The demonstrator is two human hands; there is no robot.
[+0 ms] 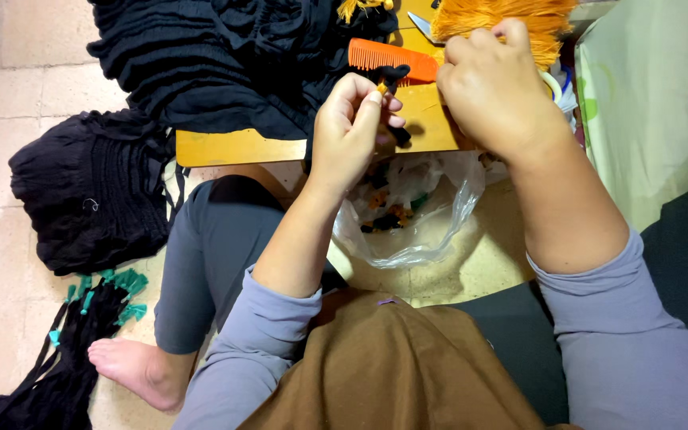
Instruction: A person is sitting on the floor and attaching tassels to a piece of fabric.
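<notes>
Two hands work over a low wooden board (232, 147). Left hand (352, 131) pinches a black cord (392, 80) with a small orange tip, held taut beside the orange comb (392, 57). Right hand (495, 87) presses closed on the orange tassel (511, 16), steadying it. Clear plastic bag (416, 215) lies below, apparently collecting scraps.

A narrow black strip of cloth (396, 80) with a small orange tip (381, 87) is pinched upright above the tabletop (232, 147), its lower end hanging down dark and limp. A thick bunch of orange fringe (511, 14) is pressed flat at the tabletop's far edge, its strands fanned outward.
</notes>
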